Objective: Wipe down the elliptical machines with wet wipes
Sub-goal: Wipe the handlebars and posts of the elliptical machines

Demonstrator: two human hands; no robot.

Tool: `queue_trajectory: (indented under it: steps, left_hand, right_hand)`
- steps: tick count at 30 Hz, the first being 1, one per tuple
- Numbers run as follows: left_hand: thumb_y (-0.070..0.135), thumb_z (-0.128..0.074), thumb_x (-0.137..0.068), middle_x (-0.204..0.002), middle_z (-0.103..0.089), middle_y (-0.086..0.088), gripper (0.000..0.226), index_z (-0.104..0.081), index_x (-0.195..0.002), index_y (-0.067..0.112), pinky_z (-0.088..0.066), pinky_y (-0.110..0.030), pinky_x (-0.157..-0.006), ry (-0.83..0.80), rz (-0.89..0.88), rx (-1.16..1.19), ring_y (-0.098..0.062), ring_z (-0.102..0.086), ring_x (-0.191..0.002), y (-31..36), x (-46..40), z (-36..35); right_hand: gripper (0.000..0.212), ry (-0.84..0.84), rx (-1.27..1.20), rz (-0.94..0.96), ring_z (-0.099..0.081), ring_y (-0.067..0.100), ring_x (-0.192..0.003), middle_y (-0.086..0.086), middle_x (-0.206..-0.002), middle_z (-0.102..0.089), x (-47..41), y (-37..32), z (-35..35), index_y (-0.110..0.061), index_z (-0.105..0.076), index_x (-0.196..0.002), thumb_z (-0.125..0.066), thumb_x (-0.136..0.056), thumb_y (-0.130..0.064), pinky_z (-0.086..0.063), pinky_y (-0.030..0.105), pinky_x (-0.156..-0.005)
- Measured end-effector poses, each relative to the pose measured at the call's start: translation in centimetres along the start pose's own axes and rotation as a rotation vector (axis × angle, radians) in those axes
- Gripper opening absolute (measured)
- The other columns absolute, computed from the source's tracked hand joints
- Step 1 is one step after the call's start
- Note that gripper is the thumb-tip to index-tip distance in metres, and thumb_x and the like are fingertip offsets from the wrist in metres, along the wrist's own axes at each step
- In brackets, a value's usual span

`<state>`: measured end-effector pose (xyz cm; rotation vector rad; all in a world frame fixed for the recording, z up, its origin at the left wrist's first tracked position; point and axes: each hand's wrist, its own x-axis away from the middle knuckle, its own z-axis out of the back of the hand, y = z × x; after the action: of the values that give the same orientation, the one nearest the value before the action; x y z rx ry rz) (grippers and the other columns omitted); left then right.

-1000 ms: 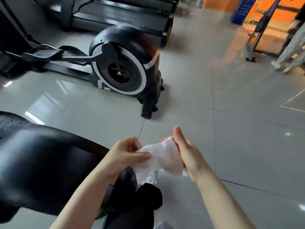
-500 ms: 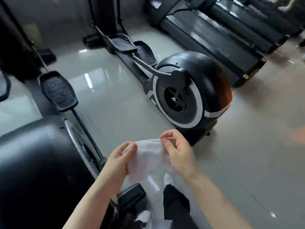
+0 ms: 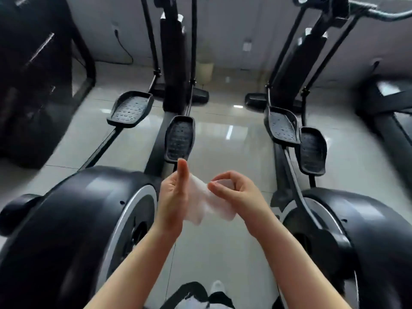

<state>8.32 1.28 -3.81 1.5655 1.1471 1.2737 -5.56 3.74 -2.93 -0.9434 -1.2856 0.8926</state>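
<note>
A white wet wipe (image 3: 205, 204) is hanging stretched between both hands above the tiled floor (image 3: 223, 253), between two black elliptical machines (image 3: 73, 219). The left hand (image 3: 172, 201) is pressing it with straight fingers; the right hand (image 3: 234, 192) is pinching its top edge.

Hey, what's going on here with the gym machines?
A person stands between two elliptical machines, the left one and the right one. The left hand and right hand hold a white wet wipe between them, apparently spreading it out. The wipe touches neither machine, so wiping here has not yet started.
</note>
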Motion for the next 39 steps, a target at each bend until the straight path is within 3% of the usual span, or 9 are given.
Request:
queue_trajectory:
  steps: [2, 6, 11, 18, 22, 25, 28, 34, 39]
  left_hand:
    - [0.095, -0.056, -0.050, -0.048, -0.036, 0.009, 0.069, -0.040, -0.047, 0.028, -0.033, -0.019, -0.040, 0.089, -0.112, -0.020, -0.005, -0.037, -0.042, 1.3, -2.5, -1.3]
    - [0.097, -0.057, -0.045, -0.048, -0.029, 0.007, 0.073, -0.034, -0.050, 0.028, -0.027, -0.020, -0.039, 0.220, -0.183, -0.046, -0.006, -0.029, -0.041, 3.6, -8.8, -3.4]
    - [0.099, -0.051, -0.048, -0.048, -0.028, 0.006, 0.107, -0.036, -0.060, -0.007, -0.024, -0.018, -0.040, 0.156, -0.364, -0.068, -0.005, -0.028, -0.042, 6.7, -19.8, -8.2]
    - [0.073, -0.049, -0.072, -0.054, -0.029, -0.001, 0.076, -0.030, -0.060, 0.000, -0.024, -0.029, -0.047, 0.127, -0.432, -0.105, -0.016, -0.028, -0.051, 11.3, -42.0, -13.3]
    - [0.071, -0.049, -0.075, -0.053, -0.043, 0.014, 0.049, -0.046, -0.062, 0.023, -0.032, -0.017, -0.050, 0.070, -0.467, -0.221, -0.003, -0.038, -0.052, 14.8, -51.3, -15.7]
    - [0.073, -0.051, -0.071, -0.087, -0.068, 0.019, 0.044, -0.066, -0.090, 0.036, -0.045, -0.010, -0.067, 0.063, -0.439, -0.273, 0.003, -0.062, -0.083, 16.0, -57.0, -16.0]
    - [0.071, -0.053, -0.073, -0.116, -0.064, 0.014, 0.047, -0.064, -0.108, 0.042, -0.046, -0.018, -0.089, 0.112, -0.445, -0.302, 0.000, -0.058, -0.113, 16.4, -62.4, -15.8]
    - [0.070, -0.050, -0.073, -0.118, -0.062, 0.020, 0.047, -0.061, -0.110, 0.042, -0.043, -0.019, -0.097, 0.260, -0.492, -0.349, 0.009, -0.054, -0.114, 17.8, -72.9, -18.7]
    - [0.065, -0.051, -0.075, -0.117, -0.061, 0.021, 0.043, -0.060, -0.110, 0.042, -0.046, -0.027, -0.099, 0.317, -0.536, -0.360, 0.007, -0.053, -0.116, 20.9, -83.6, -24.1]
  right_hand:
    - [0.026, -0.137, -0.103, -0.016, -0.059, 0.011, -0.059, -0.003, -0.069, -0.064, -3.3, -1.5, 1.1, -0.018, -0.067, -0.081, -0.077, -0.064, -0.035, -0.044, 0.021, -0.049]
    - [0.023, -0.371, -0.177, -0.026, -0.058, 0.011, -0.060, -0.002, -0.071, -0.062, -9.9, -4.5, 3.0, -0.019, -0.064, -0.081, -0.080, -0.065, -0.024, -0.044, 0.021, -0.052]
    - [0.040, -0.444, -0.090, 0.003, -0.063, 0.014, -0.073, 0.001, -0.084, -0.067, -20.5, -9.3, 7.2, -0.015, -0.067, -0.104, -0.079, -0.067, -0.022, -0.049, 0.023, -0.063]
    - [0.007, -0.327, -0.125, 0.036, -0.057, 0.014, -0.055, 0.002, -0.066, -0.061, -38.1, -18.7, 13.2, -0.020, -0.070, -0.068, -0.077, -0.067, -0.020, -0.045, 0.025, -0.050]
    - [0.018, -0.221, -0.224, 0.053, -0.058, 0.015, -0.056, 0.003, -0.068, -0.057, -46.6, -23.5, 16.3, -0.014, -0.061, -0.077, -0.079, -0.076, -0.017, -0.045, 0.023, -0.046]
    - [0.016, -0.128, -0.281, 0.087, -0.054, 0.014, -0.058, 0.002, -0.069, -0.054, -53.3, -26.0, 17.6, -0.013, -0.056, -0.082, -0.068, -0.076, -0.022, -0.042, 0.025, -0.047]
    - [0.013, -0.029, -0.324, 0.119, -0.054, 0.016, -0.061, 0.002, -0.073, -0.057, -60.9, -28.0, 18.8, -0.013, -0.054, -0.083, -0.063, -0.084, -0.022, -0.040, 0.032, -0.052]
    - [0.011, 0.175, -0.373, 0.300, -0.051, 0.016, -0.076, 0.001, -0.087, -0.052, -75.4, -31.8, 21.9, -0.020, -0.051, -0.090, -0.051, -0.101, -0.016, -0.041, 0.034, -0.064]
    - [0.012, 0.206, -0.280, 0.482, -0.051, 0.017, -0.089, -0.009, -0.088, -0.054, -85.9, -36.5, 24.9, -0.024, -0.052, -0.088, -0.060, -0.096, -0.019, -0.041, 0.030, -0.083]
